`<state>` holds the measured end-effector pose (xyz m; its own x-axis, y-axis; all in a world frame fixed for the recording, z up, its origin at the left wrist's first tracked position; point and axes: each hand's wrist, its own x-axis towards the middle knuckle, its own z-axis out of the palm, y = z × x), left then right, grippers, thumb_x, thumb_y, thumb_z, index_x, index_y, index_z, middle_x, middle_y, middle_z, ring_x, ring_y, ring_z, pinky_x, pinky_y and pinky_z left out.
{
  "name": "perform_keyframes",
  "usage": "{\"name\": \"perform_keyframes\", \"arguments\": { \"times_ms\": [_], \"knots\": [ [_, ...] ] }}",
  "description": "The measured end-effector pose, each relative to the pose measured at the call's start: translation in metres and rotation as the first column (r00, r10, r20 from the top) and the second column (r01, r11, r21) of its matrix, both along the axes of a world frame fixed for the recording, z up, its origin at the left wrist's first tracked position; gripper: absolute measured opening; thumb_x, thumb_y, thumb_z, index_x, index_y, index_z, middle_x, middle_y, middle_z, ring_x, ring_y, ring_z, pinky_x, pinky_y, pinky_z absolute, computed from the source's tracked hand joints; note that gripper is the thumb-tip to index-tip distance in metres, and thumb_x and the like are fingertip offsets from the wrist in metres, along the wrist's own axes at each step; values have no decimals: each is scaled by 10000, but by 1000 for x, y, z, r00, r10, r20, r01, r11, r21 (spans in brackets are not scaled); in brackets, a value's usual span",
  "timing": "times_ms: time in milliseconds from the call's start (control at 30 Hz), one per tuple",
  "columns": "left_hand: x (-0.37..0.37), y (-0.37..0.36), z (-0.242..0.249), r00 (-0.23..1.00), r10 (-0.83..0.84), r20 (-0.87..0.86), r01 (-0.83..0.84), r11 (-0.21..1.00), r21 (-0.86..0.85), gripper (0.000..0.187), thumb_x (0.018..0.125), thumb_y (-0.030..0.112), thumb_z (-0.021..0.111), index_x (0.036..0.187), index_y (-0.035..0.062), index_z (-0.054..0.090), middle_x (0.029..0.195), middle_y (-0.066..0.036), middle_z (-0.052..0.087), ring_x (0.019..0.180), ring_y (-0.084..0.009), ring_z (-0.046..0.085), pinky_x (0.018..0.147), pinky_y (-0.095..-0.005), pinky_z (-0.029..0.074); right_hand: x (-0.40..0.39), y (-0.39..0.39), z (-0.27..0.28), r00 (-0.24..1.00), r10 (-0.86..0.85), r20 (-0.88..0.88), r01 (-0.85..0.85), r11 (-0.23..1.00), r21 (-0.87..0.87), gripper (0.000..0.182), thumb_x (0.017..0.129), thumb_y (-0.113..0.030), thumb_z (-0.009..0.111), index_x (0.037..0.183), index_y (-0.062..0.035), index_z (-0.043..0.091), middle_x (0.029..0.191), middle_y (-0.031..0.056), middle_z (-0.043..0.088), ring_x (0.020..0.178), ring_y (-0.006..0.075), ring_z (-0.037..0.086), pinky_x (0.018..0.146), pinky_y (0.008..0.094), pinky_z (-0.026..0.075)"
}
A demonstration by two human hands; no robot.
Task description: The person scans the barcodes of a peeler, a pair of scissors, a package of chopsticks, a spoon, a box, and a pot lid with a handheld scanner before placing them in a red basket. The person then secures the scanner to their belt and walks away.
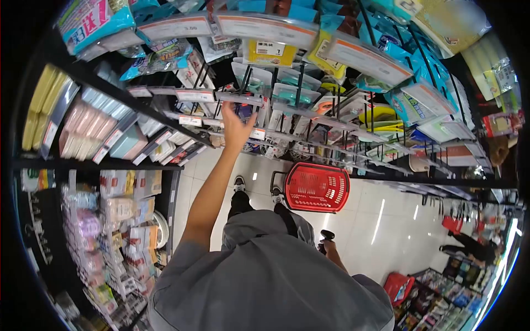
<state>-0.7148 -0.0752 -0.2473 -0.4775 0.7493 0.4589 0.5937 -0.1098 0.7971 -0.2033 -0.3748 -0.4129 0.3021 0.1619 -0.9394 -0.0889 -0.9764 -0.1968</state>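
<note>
My left hand point(236, 124) is stretched out toward the hanging packets on the peg rack point(287, 96), fingers spread, palm close to the price strips. It holds nothing that I can see. Low by my hip, my right hand point(329, 247) is curled around a small dark object point(327, 236), a handle or device. A red shopping basket point(316, 187) stands on the white floor just in front of my feet, below the rack.
Shelves of packaged goods point(99, 132) fill the left side and run overhead. More racks point(419, 110) line the right. Another person in dark clothes point(469, 245) stands down the aisle at right, near a red bag point(398, 287).
</note>
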Motion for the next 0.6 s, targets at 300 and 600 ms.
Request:
{"name": "perform_keyframes", "arguments": {
  "times_ms": [300, 600],
  "knots": [
    [-34, 77, 20, 996, 88, -21, -89, 996, -26, 933, 607, 254, 842, 1294, -69, 299, 1146, -239, 484, 1059, -359, 494, 911, -430, 398, -152, -32, 36, 842, 412, 349, -506, 827, 245, 295, 798, -238, 588, 965, 1, 633, 796, 133, 646, 712, 262, 638, 612, 371, 490],
    [-52, 52, -14, 996, -83, 13, 84, 988, -132, 322, 782, 161, 695, 1010, -17, 553, 954, -215, 589, 896, -411, 554, 771, -447, 430, -182, -40, 29, 811, 442, 382, -519, 846, 122, 353, 794, -279, 567, 1021, -19, 641, 850, 129, 657, 794, 263, 635, 685, 363, 481]
  ]
}}
